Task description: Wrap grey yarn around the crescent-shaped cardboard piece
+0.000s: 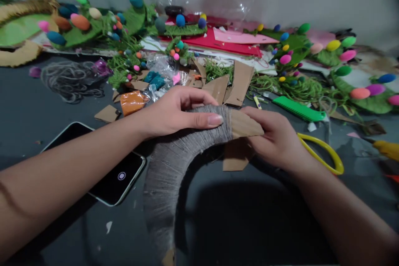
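A curved cardboard piece wrapped in grey yarn [168, 166] arches up from the bottom edge toward the right. My left hand [183, 114] is closed on its upper part, thumb along the near face and fingers behind. Bare cardboard [245, 124] shows at the right tip, and a little more at the bottom end. My right hand [274, 133] is closed at that bare tip; its fingertips are hidden behind the cardboard. Under the tip lies a loose cardboard scrap [237, 158].
A phone [121, 187] lies beneath my left forearm. Yellow-handled scissors [330, 158] and a green comb [297, 108] are at right. Grey yarn [68, 79] lies tangled at left. Green leaf shapes with colourful egg-shaped pieces [81, 23] line the back, near red sheets [230, 43].
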Action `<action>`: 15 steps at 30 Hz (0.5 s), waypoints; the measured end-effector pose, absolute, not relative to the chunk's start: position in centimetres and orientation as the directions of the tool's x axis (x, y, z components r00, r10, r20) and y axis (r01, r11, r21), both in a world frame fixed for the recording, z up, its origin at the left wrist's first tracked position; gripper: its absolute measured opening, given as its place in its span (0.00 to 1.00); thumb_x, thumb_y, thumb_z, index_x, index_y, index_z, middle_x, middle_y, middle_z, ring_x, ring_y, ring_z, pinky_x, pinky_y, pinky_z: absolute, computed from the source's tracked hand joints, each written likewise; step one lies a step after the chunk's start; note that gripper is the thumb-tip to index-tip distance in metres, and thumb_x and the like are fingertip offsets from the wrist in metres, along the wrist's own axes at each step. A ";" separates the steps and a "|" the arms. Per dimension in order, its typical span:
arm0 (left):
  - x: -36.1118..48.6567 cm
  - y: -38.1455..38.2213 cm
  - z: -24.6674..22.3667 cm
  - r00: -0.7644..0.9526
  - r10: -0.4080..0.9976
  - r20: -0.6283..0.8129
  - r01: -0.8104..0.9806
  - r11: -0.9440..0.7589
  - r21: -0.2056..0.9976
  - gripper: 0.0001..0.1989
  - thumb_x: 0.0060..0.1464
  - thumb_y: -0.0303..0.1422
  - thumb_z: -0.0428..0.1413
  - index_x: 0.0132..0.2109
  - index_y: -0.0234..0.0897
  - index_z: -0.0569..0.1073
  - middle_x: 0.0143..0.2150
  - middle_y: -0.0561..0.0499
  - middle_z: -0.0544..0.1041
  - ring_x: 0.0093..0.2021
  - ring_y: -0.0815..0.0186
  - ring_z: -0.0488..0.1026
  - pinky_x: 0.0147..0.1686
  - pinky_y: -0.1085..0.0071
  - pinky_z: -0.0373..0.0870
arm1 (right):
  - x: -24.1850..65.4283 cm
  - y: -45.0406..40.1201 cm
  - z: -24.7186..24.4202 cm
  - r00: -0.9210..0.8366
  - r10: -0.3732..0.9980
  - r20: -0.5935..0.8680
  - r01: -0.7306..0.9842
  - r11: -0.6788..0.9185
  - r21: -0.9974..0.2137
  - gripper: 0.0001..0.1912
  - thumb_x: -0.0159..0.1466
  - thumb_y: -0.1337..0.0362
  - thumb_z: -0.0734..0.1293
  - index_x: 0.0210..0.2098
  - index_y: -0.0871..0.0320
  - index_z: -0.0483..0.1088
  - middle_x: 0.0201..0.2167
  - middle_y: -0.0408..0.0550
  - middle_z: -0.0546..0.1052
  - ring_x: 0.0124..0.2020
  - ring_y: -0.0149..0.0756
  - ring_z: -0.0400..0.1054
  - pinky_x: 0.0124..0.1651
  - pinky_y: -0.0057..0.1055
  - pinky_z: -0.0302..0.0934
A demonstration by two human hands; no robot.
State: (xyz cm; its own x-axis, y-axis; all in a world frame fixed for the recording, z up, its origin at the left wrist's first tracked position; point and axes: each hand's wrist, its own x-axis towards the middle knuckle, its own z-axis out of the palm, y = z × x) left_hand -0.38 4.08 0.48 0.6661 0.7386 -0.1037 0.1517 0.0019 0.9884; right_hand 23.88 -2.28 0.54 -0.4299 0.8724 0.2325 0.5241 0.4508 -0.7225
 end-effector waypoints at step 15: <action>0.0 4.5 0.1 0.500 0.864 -0.056 0.280 -0.100 0.955 0.19 0.54 0.48 0.66 0.42 0.36 0.81 0.36 0.50 0.82 0.33 0.69 0.74 0.30 0.75 0.68 | 23.1 -3.9 1.6 -0.397 0.892 0.217 0.694 0.446 -0.565 0.05 0.70 0.65 0.65 0.41 0.56 0.74 0.33 0.44 0.79 0.32 0.31 0.72 0.35 0.27 0.62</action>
